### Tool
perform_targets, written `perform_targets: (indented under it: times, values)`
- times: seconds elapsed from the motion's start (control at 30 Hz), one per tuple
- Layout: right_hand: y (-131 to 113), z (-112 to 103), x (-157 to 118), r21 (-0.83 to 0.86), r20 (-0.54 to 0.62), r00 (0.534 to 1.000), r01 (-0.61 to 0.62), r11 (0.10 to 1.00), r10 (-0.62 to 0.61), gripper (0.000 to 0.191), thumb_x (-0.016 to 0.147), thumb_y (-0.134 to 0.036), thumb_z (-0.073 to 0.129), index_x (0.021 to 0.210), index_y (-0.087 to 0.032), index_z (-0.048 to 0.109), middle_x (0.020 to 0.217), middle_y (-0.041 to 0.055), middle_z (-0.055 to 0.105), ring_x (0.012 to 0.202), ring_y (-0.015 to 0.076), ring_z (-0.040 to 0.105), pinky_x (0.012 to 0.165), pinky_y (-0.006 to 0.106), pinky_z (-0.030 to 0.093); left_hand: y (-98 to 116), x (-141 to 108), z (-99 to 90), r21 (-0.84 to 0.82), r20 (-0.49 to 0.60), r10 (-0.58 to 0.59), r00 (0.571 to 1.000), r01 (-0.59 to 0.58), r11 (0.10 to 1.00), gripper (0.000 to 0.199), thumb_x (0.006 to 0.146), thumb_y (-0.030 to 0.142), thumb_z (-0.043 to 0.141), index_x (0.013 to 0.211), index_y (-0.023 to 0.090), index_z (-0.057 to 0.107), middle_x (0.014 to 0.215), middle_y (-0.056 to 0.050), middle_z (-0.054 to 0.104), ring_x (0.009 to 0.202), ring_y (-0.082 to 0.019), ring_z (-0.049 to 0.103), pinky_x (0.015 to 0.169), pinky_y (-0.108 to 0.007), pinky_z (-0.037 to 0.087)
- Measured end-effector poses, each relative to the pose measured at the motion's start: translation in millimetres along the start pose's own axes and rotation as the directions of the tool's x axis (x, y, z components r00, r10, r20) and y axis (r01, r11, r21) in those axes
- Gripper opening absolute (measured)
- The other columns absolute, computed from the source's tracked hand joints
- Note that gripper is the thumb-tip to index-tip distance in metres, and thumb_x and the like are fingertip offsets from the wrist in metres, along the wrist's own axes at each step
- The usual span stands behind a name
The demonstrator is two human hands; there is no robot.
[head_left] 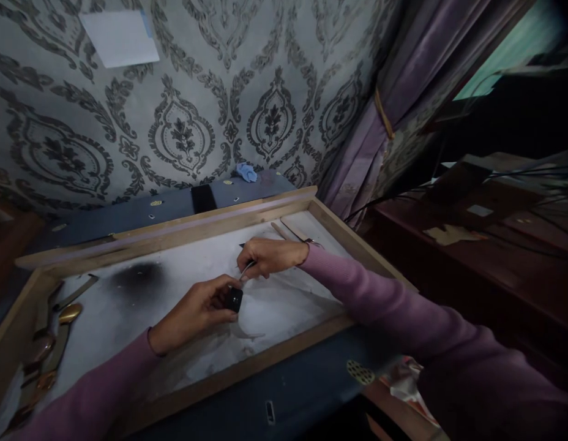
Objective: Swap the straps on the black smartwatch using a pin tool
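Over the white surface inside a wooden frame (334, 229), my left hand (204, 309) grips a small black square object (234, 299) between thumb and fingers. My right hand (263, 257), just above and to the right of it, pinches a thin, light, curved item (246, 269) that reaches down toward the left fingertips. A dark pointed tip sticks out at the left of my right hand; what it belongs to is hidden. Both hands are close together near the middle of the frame.
Several watches and straps lie along the frame's left side, one with a gold face (70, 313). Flat strips (295, 230) lie at the back right. A blue crumpled cloth (246, 172) sits behind the frame. A reddish table (486, 239) with cables stands at the right.
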State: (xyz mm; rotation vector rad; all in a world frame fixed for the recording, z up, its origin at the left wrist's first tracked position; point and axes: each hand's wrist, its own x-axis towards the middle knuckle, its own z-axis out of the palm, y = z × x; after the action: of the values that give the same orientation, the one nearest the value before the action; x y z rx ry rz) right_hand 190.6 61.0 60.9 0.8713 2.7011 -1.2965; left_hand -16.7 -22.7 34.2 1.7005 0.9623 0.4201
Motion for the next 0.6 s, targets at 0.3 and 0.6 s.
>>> perform_targets:
  times: [0.3,0.6]
  values:
    - [2.2,1.6,12.4,-0.180,-0.033,0.999,-0.019,0.983,0.014,0.012,0.084,-0.017,0.067,0.073,-0.012,0.069,0.047,-0.0064,0.052,0.046,0.0071,0.052,0.053,0.019,0.036,-15.7,-1.3,-5.8,0.332,-0.019,0.065,0.998,-0.055,0.942,0.038,0.084,0.030,0.065,0.121,0.027,0.057,0.086,0.003,0.059,0.077,-0.016,0.055,0.071,-0.028,0.042]
    - [4.0,9.8,23.9,-0.290,-0.216,0.976,-0.058,0.955,-0.006,0.005,0.078,-0.014,0.072,0.081,-0.013,0.075,0.068,0.0021,0.068,0.065,0.0123,0.059,0.060,0.021,0.035,-24.6,-4.1,-6.1,0.592,-0.019,0.190,0.982,-0.143,0.793,0.051,0.085,0.045,0.066,0.130,0.029,0.050,0.113,-0.004,0.057,0.103,-0.024,0.056,0.085,-0.036,0.048]
